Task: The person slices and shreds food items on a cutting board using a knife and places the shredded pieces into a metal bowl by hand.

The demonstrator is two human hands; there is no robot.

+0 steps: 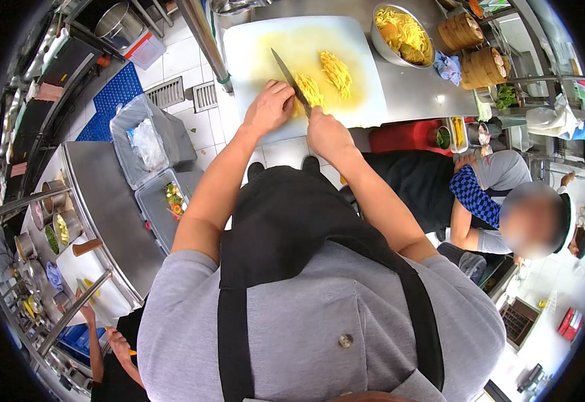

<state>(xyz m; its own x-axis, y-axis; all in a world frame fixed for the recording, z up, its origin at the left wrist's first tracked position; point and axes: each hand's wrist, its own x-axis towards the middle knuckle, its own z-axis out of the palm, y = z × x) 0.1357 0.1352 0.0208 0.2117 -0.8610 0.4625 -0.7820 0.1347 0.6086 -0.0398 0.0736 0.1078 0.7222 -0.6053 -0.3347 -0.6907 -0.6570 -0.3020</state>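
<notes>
My right hand [331, 136] grips the handle of a kitchen knife [285, 70], its blade slanting up and to the left across the white cutting board [255, 50]. Beside the blade, my left hand [270, 107] rests at the board's near part with fingers curled together; whatever lies under them is hidden. Just right of the blade is a small heap of thin yellow strips [310, 89]. A second pile of yellow strips [336, 74] lies farther right. Yellow stains spread over the board around both.
A metal bowl [432, 63] of yellow strips stands right of the board, near a bluish cloth [448, 68] and bamboo steamers [483, 67]. A co-worker [493, 194] is close on my right. Grey bins [121, 124] stand left; another person's hand [119, 345] shows lower left.
</notes>
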